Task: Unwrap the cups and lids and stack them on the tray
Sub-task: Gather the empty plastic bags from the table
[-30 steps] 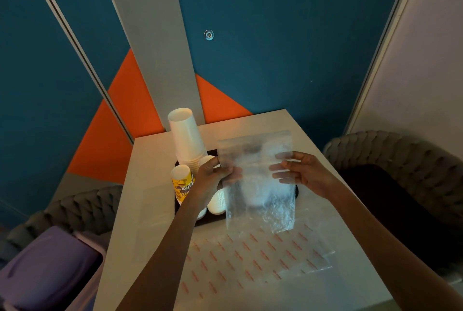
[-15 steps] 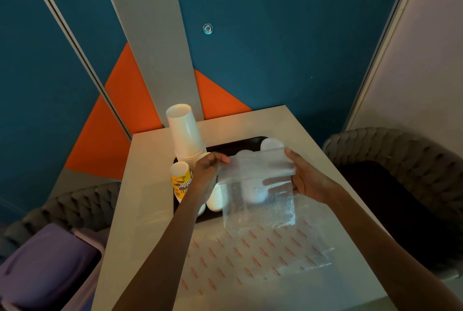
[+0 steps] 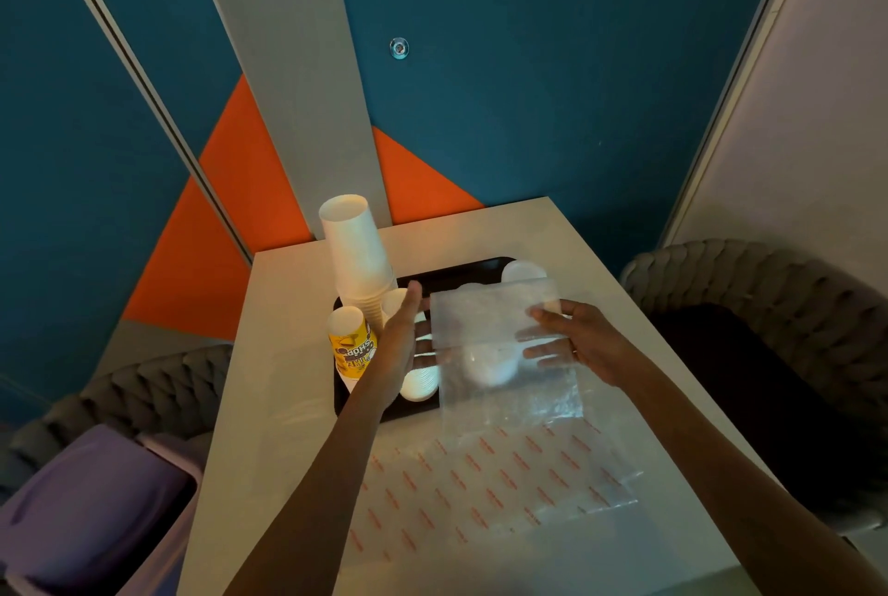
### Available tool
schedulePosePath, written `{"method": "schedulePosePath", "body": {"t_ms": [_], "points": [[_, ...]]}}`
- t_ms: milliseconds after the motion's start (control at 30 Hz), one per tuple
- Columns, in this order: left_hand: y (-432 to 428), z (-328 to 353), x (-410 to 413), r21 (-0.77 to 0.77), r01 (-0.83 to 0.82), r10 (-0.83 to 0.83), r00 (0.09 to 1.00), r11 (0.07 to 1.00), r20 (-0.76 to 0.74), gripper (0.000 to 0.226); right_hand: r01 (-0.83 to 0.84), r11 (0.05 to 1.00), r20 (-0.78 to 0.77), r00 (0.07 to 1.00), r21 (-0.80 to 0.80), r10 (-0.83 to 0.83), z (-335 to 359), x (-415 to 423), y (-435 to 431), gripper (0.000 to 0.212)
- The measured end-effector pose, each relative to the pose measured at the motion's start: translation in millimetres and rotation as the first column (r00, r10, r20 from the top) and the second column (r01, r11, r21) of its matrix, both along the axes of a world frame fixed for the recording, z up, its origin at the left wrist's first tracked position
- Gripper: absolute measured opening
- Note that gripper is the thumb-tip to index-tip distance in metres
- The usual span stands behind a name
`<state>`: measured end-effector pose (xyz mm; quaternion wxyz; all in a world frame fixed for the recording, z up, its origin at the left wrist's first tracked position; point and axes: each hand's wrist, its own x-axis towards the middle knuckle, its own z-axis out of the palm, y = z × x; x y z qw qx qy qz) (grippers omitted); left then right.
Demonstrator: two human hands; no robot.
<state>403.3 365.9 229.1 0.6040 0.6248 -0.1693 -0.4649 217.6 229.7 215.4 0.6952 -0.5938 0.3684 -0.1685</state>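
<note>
A clear plastic bag point(image 3: 499, 355) hangs above the dark tray point(image 3: 461, 271), folded over at its top. My right hand point(image 3: 572, 341) grips the bag's right side, fingers behind the plastic. My left hand point(image 3: 403, 345) is flat and open against the bag's left edge, thumb up. On the tray's left stands an upside-down stack of white cups point(image 3: 355, 254) with a yellow printed cup point(image 3: 351, 345) in front of it. White lids point(image 3: 420, 384) lie on the tray, and another lid point(image 3: 521, 271) sits at its far right, partly hidden by the bag.
A flat wrapper with red print point(image 3: 480, 490) lies on the white table point(image 3: 288, 403) in front of the tray. Grey woven chairs point(image 3: 769, 297) flank the table on both sides. A purple bin point(image 3: 91, 504) stands at the lower left. The wall is just behind the table.
The bag's top has been folded down and the bag lowered. My left hand has let go of its left corner and opened flat; the right hand still holds it.
</note>
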Motion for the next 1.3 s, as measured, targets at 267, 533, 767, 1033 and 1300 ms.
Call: {"method": "schedulePosePath", "body": {"t_ms": [267,533,767,1033,1300], "points": [[16,-8,-9,0.043,0.192,-0.196,0.961,0.981,0.192,0.028,0.034,0.999,0.031,0.999,0.007,-0.034,-7,5,7,0.023],[17,-13,-9,0.021,0.238,-0.235,0.936,0.971,0.263,0.004,-0.03,0.998,0.045,0.999,0.062,0.027,-8,0,6,0.033],[15,-18,-5,-0.016,0.176,-0.166,0.947,0.984,0.274,0.008,-0.094,0.992,0.04,0.995,0.087,0.091,-10,-6,2,0.019],[22,-23,-1,-0.051,0.23,-0.221,0.964,0.972,0.146,0.018,-0.067,0.991,0.053,0.997,0.12,0.061,-13,-5,-3,0.015],[23,-30,2,-0.079,0.125,-0.112,0.982,0.989,0.152,0.035,0.01,0.935,0.086,0.995,0.356,-0.043,-17,-2,-4,0.043]]}}
